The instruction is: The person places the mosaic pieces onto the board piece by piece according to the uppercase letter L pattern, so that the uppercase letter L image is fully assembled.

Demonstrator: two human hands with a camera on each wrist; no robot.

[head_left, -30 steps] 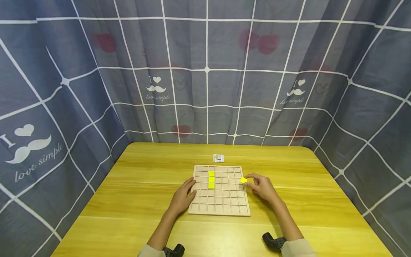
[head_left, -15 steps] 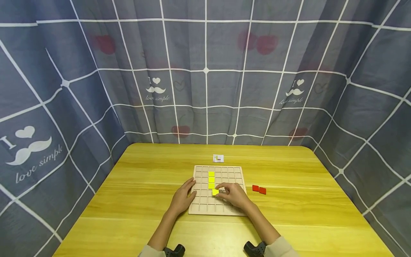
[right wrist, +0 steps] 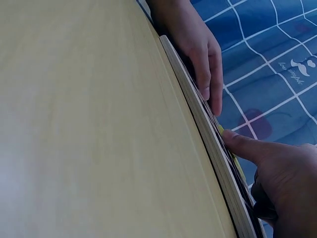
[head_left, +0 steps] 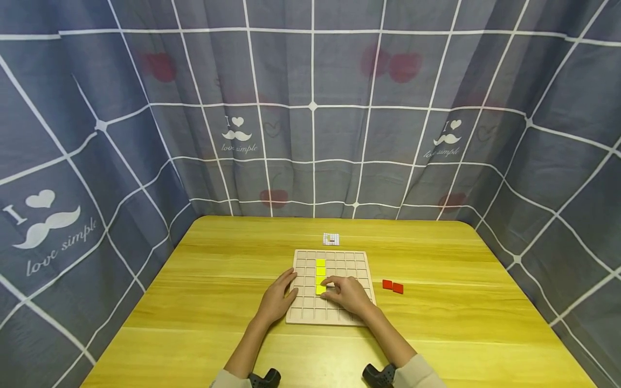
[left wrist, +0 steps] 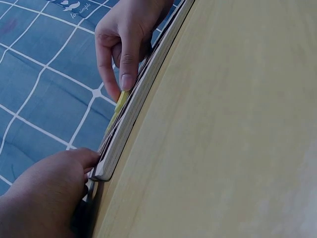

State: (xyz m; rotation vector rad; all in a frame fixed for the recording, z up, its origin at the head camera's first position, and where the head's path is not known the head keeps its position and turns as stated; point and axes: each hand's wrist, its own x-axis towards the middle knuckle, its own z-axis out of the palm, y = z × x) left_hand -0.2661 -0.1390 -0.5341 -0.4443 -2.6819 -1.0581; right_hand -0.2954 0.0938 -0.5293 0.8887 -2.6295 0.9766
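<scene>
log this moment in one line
right hand: pinches near-end yellow tile at grid board | left hand: touches board's left edge | other yellow tiles: same column, beyond | two red tiles: on table, right of board

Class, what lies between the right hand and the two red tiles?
The head view shows the board's right edge, then bare table, between the right hand and red tiles.

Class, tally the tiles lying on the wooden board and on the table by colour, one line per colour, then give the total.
Yellow tiles, in a column on the board: 4
Red tiles, on the table beside the board: 2
Total: 6
</scene>
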